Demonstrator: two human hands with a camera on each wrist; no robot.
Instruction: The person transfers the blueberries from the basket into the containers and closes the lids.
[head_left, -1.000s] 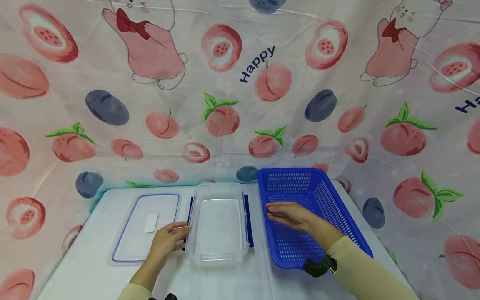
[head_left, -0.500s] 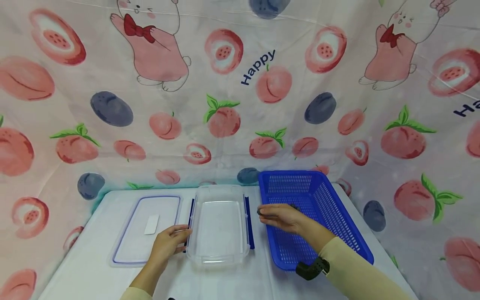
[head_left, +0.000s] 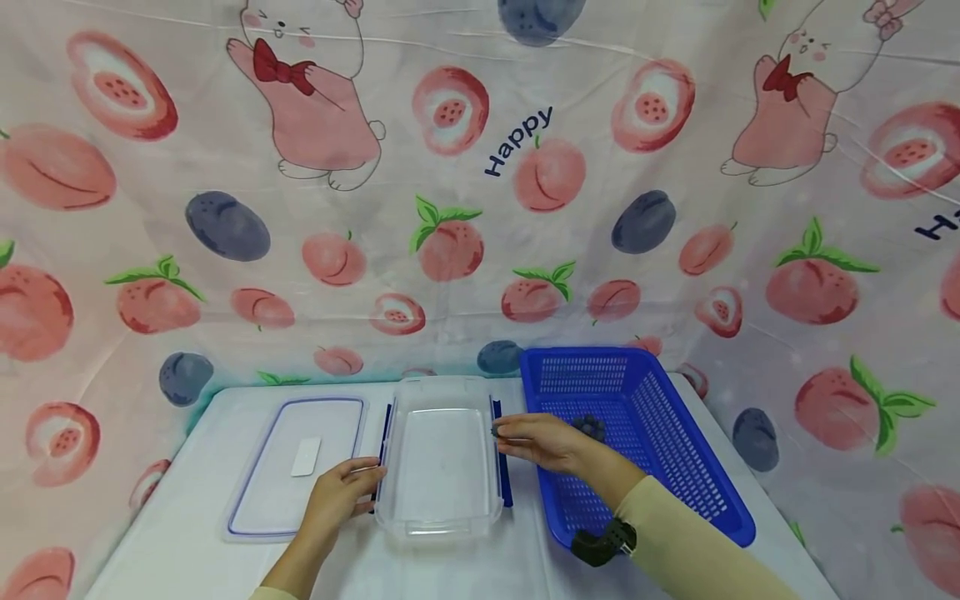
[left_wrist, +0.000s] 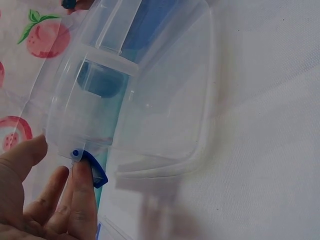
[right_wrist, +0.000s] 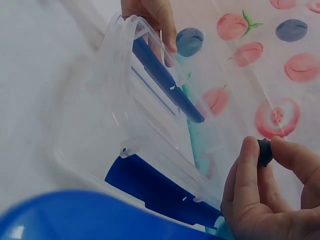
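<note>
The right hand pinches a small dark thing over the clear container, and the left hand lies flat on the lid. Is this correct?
Not quite. The left hand touches the clear container's left clip, not the lid; the head view shows it. The right hand does pinch the small dark thing.

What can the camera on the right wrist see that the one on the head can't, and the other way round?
Only the right wrist view shows plainly how the right hand pinches a small dark object between thumb and fingertips.

Only the head view shows the whole layout: the lid lying flat to the left, the blue basket holding another dark piece, and the table.

Both show the clear container, its blue side clips, and the left hand at its far edge.
</note>
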